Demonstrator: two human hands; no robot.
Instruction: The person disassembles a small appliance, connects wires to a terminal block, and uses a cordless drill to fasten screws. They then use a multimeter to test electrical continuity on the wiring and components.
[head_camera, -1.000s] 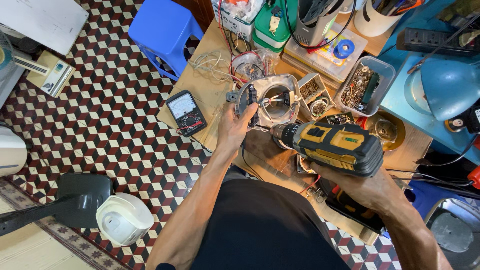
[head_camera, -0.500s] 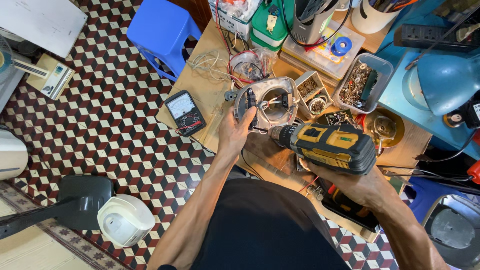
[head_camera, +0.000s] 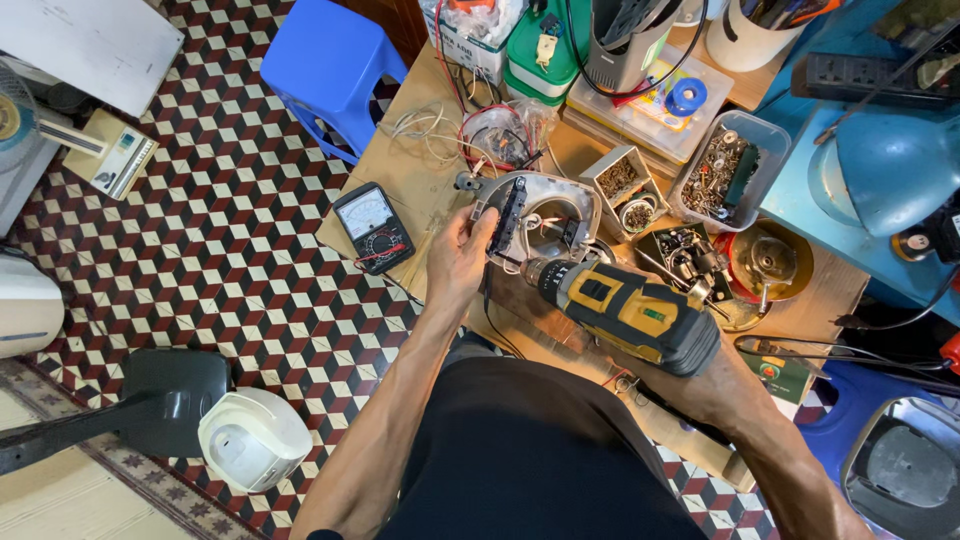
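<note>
The left hand (head_camera: 462, 255) has its fingers curled tight around the rim of a pale plastic appliance housing (head_camera: 545, 215), rounded and hollow, tilted on the wooden worktop (head_camera: 400, 170). The right hand (head_camera: 715, 385) clasps a chunky yellow-and-black drill (head_camera: 630, 310), its metal chuck touching the housing. A black analogue multimeter (head_camera: 373, 225) lies left of the housing.

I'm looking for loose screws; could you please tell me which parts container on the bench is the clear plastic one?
The large tub farthest right; the small boxes beside it are opaque.

The drill (head_camera: 630, 312) hides the right hand (head_camera: 715, 385) and its grip.
</note>
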